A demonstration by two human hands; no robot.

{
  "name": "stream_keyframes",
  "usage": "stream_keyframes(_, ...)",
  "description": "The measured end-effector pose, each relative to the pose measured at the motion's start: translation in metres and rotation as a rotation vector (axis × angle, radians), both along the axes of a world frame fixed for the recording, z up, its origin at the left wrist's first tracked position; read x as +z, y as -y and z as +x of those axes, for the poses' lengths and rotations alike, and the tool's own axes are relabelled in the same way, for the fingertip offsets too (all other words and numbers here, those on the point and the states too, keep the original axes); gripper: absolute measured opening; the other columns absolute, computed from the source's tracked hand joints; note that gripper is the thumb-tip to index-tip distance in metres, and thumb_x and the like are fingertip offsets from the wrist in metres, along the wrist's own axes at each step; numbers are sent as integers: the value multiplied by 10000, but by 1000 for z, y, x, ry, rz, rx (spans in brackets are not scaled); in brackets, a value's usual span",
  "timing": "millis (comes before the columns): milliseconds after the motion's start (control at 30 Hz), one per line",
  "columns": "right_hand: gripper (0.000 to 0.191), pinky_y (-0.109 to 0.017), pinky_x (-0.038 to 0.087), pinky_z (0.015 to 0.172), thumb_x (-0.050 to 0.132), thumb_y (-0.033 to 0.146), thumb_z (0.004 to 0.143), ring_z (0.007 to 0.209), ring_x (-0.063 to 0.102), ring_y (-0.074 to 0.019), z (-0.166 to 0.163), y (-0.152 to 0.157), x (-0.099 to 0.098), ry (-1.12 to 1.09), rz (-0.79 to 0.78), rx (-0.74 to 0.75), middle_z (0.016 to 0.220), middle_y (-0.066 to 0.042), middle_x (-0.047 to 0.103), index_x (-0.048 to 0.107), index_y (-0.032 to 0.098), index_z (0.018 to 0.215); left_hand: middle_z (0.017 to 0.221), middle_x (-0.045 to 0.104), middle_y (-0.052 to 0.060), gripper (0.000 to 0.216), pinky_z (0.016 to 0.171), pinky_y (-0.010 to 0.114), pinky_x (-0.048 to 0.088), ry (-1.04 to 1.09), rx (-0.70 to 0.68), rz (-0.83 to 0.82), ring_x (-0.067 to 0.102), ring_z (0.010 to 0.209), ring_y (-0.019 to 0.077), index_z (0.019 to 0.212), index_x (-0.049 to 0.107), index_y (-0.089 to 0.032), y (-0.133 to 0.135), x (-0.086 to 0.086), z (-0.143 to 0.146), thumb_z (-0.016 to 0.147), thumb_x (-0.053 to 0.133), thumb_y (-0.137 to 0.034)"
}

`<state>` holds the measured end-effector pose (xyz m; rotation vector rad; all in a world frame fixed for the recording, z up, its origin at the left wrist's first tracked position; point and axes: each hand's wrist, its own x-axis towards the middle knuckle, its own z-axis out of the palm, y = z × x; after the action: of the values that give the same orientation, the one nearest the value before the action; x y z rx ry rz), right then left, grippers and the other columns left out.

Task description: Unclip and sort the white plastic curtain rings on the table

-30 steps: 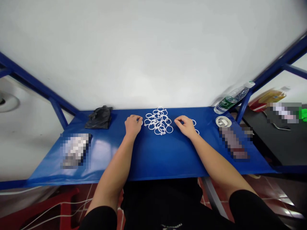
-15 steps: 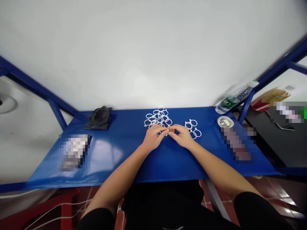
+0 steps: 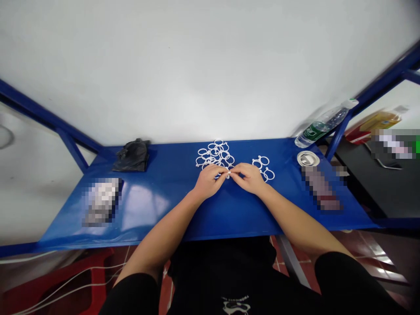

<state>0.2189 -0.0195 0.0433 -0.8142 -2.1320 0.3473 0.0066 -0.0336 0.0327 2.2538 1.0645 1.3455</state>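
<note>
Okay, both your hands are together over the middle of the blue table [image 3: 226, 214], fingertips nearly meeting. Your left hand [image 3: 210, 180] has thumb and index finger pinched on a small white piece [image 3: 229, 173]; your right hand [image 3: 247, 177] pinches at the same piece from the other side. It sits right between your fingertips, mostly hidden, so can't tell its full shape. Your other fingers curl in; can't tell if they touch anything.

Just beyond your left hand you've got a pile of white rings [image 3: 216, 153], overlapping, some with small knobs on the loop; your hand covers its near edge. Beside your right hand, on its outer side, lies a smaller group of rings [image 3: 267, 169], partly hidden by that hand and apart from the pile.

Far left on the table: crumpled black bag [image 3: 132, 155] near the wall [image 3: 197, 65], and nearer you a pixelated item [image 3: 102, 201]. Over on your right: clear bottle [image 3: 323, 124] with a green label, tilted; a white coil [image 3: 308, 159] in front of it; then a blurred-out long object [image 3: 321, 188] next to the coil. Your sleeves are black, forearms bare, both reaching in over the near edge.
</note>
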Motion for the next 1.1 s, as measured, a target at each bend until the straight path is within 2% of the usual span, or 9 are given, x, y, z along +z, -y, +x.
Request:
stream_keyframes(133, 176, -338, 563, 683, 607, 335, 1021, 726, 712, -193, 1, 0, 1, 7, 1, 7, 809, -32, 758, 746, 255, 947, 905, 787, 22, 180, 836, 344, 568, -11, -18, -24, 719, 850, 163, 951, 733, -230, -1, -2, 0, 1040, 620, -338)
stream_keyframes(300, 132, -377, 614, 815, 595, 288, 1006, 922, 758, -217, 0, 0, -2, -23, 22, 10, 1001, -50, 793, 723, 269, 1032, 916, 785, 17, 158, 831, 340, 567, 4, -6, -24, 719, 852, 161, 974, 733, -239, 0, -7, 3, 1038, 627, -336)
stream_keyframes(400, 102, -372, 622, 824, 617, 260, 985, 948, 765, -216, 3, -3, -2, -30, 37, 23, 1020, -44, 798, 713, 271, 1017, 926, 789, 24, 139, 832, 337, 564, -16, -1, 12, 727, 856, 162, 1012, 729, -230, -1, -8, 2, 1026, 647, -341)
stream_keyframes(500, 55, -389, 615, 844, 645, 237, 940, 981, 761, -235, 12, -8, 3, -25, 85, -58, 1071, -61, 797, 695, 258, 947, 934, 794, 40, 183, 862, 354, 551, -89, 39, 83, 735, 875, 178, 1098, 718, -212, -9, -5, -10, 1002, 674, -361)
stream_keyframes(567, 41, -405, 602, 870, 643, 238, 915, 1032, 753, -255, 22, -13, 8, 3, 92, -160, 1127, -80, 789, 681, 248, 903, 961, 797, 54, 190, 886, 364, 540, -141, 139, 80, 735, 912, 194, 1085, 725, -208, -17, -2, -23, 1003, 656, -366)
stream_keyframes(633, 45, -387, 584, 863, 628, 241, 895, 1051, 744, -260, 35, -18, 16, 61, 60, -244, 1131, -88, 786, 670, 237, 879, 976, 790, 64, 189, 903, 367, 529, -159, 290, 20, 725, 922, 203, 1016, 733, -207, -28, 0, -40, 1007, 630, -365)
stream_keyframes(767, 64, -327, 505, 711, 623, 255, 832, 792, 701, -219, 63, -27, 29, 287, -64, -353, 893, -50, 765, 675, 227, 856, 1011, 774, 58, 182, 863, 335, 520, -227, 461, -205, 697, 888, 199, 1019, 738, -207, -43, 2, -69, 990, 629, -350)
stream_keyframes(933, 129, -312, 431, 639, 612, 243, 788, 698, 640, -197, 86, -36, 30, 407, -181, -390, 825, -35, 726, 704, 216, 875, 1043, 776, 58, 279, 822, 351, 502, -478, 498, -503, 698, 946, 251, 1047, 755, -238, -46, 3, -79, 969, 646, -482)
stream_keyframes(1100, 234, -328, 498, 720, 562, 205, 857, 770, 686, -210, 78, -38, 22, 311, -135, -351, 959, -64, 777, 745, 205, 1002, 1061, 761, 80, 258, 819, 369, 489, -625, 479, -525, 700, 955, 274, 991, 770, -245, -44, 2, -76, 1007, 576, -415)
